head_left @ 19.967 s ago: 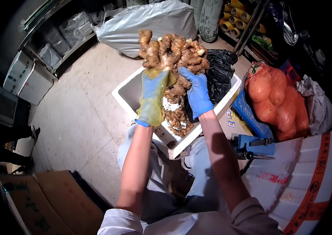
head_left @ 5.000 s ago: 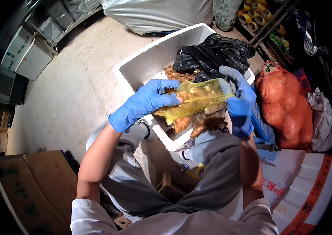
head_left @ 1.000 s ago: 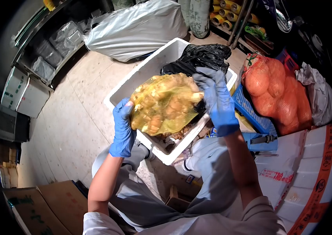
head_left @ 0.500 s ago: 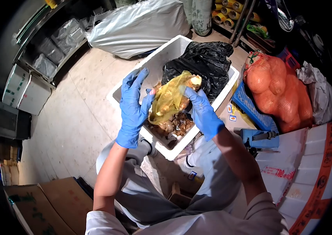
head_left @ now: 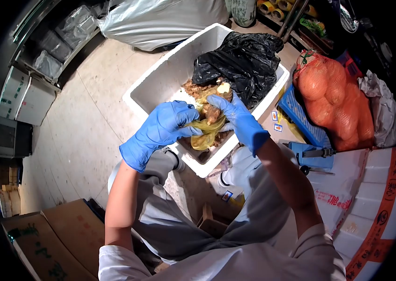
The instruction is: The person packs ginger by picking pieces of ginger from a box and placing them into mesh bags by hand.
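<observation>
Over a white foam box [head_left: 158, 77], both my hands in blue gloves hold a yellow mesh bag [head_left: 203, 140]. My left hand [head_left: 163, 129] pinches the bag's edge between thumb and fingers. Wrapped round the bag's other side is my right hand [head_left: 237, 117], its fingertips partly hidden by the mesh. A brown knobbly root that looks like ginger [head_left: 212, 114] shows at the bag's mouth, between the hands. More brown pieces and crumbs [head_left: 193, 89] lie in the box below and behind the bag. A crumpled black plastic bag [head_left: 237, 58] covers the box's far right part.
Right of the box, a red net sack of onions [head_left: 333, 93] rests on a blue crate [head_left: 301, 117]. A blue device [head_left: 315, 154] and white foam boxes [head_left: 347, 196] stand nearer. Cardboard [head_left: 67, 239] lies at lower left; a silvery wrapped bundle [head_left: 165, 23] is behind.
My left hand has come down from an open, raised pose and taken hold of the mesh bag's edge. The bag has dropped lower, and its mouth now shows the root inside.
</observation>
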### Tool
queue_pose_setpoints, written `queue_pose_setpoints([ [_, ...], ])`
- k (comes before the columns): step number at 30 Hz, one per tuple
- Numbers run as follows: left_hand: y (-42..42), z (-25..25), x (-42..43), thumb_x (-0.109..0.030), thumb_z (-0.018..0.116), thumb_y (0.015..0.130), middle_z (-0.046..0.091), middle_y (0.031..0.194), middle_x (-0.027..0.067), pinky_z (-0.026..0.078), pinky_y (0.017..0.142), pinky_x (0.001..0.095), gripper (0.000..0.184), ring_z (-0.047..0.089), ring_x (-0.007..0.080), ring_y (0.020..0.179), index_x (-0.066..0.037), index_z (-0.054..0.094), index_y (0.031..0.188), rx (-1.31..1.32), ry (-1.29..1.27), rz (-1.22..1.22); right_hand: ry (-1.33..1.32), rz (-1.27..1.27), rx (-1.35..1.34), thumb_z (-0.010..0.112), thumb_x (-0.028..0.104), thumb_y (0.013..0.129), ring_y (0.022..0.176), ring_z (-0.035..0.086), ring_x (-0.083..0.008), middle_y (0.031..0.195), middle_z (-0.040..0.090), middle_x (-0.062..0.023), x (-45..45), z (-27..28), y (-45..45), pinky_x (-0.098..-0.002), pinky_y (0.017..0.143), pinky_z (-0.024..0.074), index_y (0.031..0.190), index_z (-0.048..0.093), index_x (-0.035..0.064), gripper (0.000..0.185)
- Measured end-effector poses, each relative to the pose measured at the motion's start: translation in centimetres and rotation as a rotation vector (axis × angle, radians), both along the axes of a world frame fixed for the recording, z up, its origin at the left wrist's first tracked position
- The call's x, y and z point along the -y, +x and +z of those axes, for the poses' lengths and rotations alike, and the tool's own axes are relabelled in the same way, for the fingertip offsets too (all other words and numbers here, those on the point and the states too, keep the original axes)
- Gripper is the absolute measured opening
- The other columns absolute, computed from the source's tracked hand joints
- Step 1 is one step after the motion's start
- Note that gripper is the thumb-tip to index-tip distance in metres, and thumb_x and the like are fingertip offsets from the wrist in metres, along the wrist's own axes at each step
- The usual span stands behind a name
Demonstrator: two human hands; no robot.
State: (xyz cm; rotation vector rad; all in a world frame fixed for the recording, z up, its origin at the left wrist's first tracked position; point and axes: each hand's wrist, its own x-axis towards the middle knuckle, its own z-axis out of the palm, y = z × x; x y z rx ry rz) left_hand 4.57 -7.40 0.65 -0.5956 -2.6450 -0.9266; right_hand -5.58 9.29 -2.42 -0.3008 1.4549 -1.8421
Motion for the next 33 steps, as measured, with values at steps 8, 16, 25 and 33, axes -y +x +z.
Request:
queue_pose_setpoints([
  [8,0.4,0.8,-1.7,-0.013,0.061,0.070,0.047,0.069,0.0097,0.039,0.061,0.0295,0.019,0.047,0.0242,0.064,0.001,0.050,0.075,0.325,0.287,-0.075,0.375,-0.087,-0.101,0.066,0.056,0.055,0.109,0.039,-0.0279,0.120,0.034,-0.0241,0.4,-2.1,-1.7,-0.0306,0.086,0.0365,0.126,0.011,-0.0070,0.110],
  [16,-0.3,0.2,-1.4,-0.007,0.059,0.072,0.044,0.069,0.0010,0.034,0.059,0.0226,0.011,0.040,0.0090,0.065,-0.002,0.049,0.073,0.198,0.652,0.230,0.223,-0.099,-0.590,0.063,0.046,0.067,0.090,0.051,-0.0296,0.099,0.048,-0.0261,1.4,-1.9,0.2,-0.0344,0.075,0.0408,0.110,0.031,-0.0108,0.079],
  [25,0.3,1.1,0.3,-0.017,0.053,0.080,0.054,0.089,0.0030,0.038,0.079,0.0268,0.018,0.048,0.0140,0.085,-0.005,0.053,0.092,-0.099,1.613,0.322,-0.143,0.061,-0.295,0.065,0.014,0.071,0.090,0.045,-0.0105,0.101,0.048,-0.0112,0.6,2.0,1.8,-0.0212,0.074,0.0411,0.114,0.033,-0.0087,0.058],
  [33,1.2,0.9,1.4,-0.014,0.049,0.081,0.054,0.098,0.0076,0.035,0.086,0.0294,0.021,0.048,0.0176,0.094,-0.001,0.053,0.098,-0.163,1.568,0.315,-0.138,0.028,-0.279,0.060,0.008,0.075,0.062,0.046,-0.0043,0.075,0.053,-0.0018,0.6,2.2,1.6,-0.0178,0.053,0.0407,0.092,0.050,-0.0029,0.023],
])
